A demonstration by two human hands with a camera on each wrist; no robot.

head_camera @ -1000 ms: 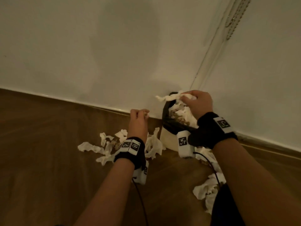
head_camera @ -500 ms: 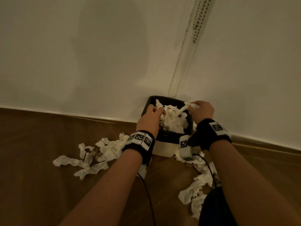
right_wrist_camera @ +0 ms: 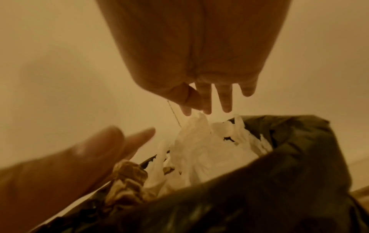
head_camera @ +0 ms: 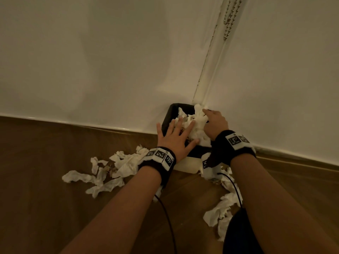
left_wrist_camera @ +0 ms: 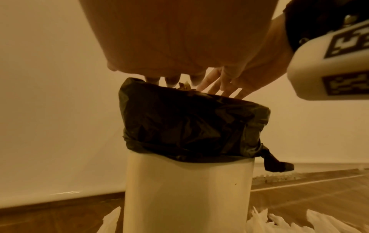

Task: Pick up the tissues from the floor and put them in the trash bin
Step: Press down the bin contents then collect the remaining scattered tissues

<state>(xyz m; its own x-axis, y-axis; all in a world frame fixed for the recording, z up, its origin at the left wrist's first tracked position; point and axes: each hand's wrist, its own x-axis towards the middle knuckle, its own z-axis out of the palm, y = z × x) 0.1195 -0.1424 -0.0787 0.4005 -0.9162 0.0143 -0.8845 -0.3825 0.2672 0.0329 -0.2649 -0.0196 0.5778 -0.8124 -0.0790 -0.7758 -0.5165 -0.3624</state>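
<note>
A brown wooden floor (head_camera: 45, 189) is met by two pale walls (head_camera: 91, 61) that join in a corner, with a white skirting along their foot, and a bead chain (head_camera: 230, 17) is seen hanging near the corner seam. The bin (left_wrist_camera: 187, 193) is set upright in that corner, its cream body standing vertical and its mouth facing up, and it is lined with a black bag (left_wrist_camera: 191, 126) folded over the rim. White tissues (head_camera: 197, 123) are heaped in the mouth, rising above the rim, with a brownish scrap (right_wrist_camera: 127, 178) beside them. The left hand (head_camera: 176, 138) is held flat over the near side of the bin, fingers spread and straight, its fingertips laid on the heap. The right hand (head_camera: 214, 123) is held over the far side with fingers extended downward to the top of the heap; in the right wrist view nothing is pinched between them. More tissues (head_camera: 108, 171) are strewn on the floor left of the bin, lying crumpled in strips with no common direction, and another cluster (head_camera: 220, 213) is spread on the floor to the right, near the right forearm.
</note>
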